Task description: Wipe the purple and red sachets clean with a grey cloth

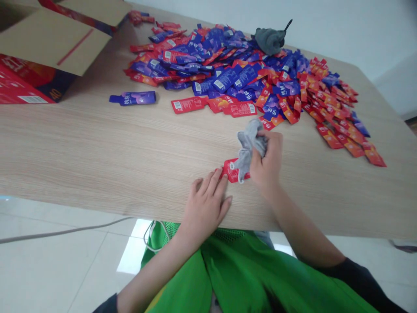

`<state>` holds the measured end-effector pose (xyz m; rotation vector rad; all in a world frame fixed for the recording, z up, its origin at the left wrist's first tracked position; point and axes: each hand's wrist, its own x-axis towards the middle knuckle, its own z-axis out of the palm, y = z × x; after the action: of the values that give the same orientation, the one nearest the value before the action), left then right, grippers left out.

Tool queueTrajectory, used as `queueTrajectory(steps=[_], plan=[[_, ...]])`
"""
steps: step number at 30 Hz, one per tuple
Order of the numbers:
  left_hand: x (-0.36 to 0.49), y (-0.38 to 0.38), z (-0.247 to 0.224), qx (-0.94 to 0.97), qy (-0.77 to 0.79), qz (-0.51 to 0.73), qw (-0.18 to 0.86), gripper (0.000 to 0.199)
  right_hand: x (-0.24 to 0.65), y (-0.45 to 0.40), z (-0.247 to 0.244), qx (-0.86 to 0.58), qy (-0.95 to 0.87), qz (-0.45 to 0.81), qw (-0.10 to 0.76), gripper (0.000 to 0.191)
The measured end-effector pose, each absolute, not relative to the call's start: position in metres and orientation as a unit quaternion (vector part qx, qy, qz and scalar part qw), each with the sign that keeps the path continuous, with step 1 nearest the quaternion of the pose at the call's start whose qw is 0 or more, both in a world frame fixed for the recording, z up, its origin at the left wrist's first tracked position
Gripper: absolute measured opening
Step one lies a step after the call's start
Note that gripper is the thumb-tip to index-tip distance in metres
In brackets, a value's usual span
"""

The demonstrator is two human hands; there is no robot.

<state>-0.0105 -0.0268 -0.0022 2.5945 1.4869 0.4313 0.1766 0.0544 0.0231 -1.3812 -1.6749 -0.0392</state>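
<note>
A red sachet (231,171) lies flat on the table near its front edge. The fingertips of my left hand (206,202) rest on the sachet's narrow left end, fingers stretched out. Bunched in my right hand (269,163) is a grey cloth (249,145), whose lower part hangs onto the sachet and covers its right portion. Behind the cloth, a red sachet (241,109) and another red sachet (189,104) lie at the front of a large heap of purple and red sachets (224,78).
An open cardboard box (29,82) stands at the table's left. One purple sachet (138,98) lies apart from the heap. A dark grey bundle with a black loop (269,40) sits on the heap's far side. Below the table (97,161) a cable (71,230) crosses the tiled floor.
</note>
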Motion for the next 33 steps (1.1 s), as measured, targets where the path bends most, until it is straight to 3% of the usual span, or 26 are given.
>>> queueTrajectory(steps=[7, 12, 19, 25, 29, 33], plan=[[-0.011, -0.027, -0.002, 0.857, 0.49, 0.145, 0.067, 0.052, 0.177, 0.049, 0.016, -0.539, -0.688, -0.006, 0.486, 0.02], [-0.011, -0.026, -0.002, 0.857, 0.487, 0.148, 0.077, 0.052, 0.18, 0.074, 0.036, -0.542, -0.672, -0.068, 0.5, 0.043], [-0.011, -0.026, -0.002, 0.856, 0.489, 0.147, 0.078, 0.051, 0.159, 0.077, 0.027, -0.466, -0.739, -0.048, 0.484, 0.036], [-0.011, -0.027, -0.001, 0.855, 0.491, 0.151, 0.074, 0.049, 0.183, 0.036, 0.016, -0.521, -0.781, 0.0, 0.345, 0.023], [-0.011, -0.027, 0.0, 0.855, 0.49, 0.155, 0.074, 0.046, 0.195, 0.012, 0.017, -0.529, -0.814, 0.065, 0.23, 0.04], [-0.011, -0.027, 0.002, 0.856, 0.489, 0.152, 0.072, 0.044, 0.187, 0.014, 0.016, -0.531, -0.829, 0.048, 0.17, 0.025]])
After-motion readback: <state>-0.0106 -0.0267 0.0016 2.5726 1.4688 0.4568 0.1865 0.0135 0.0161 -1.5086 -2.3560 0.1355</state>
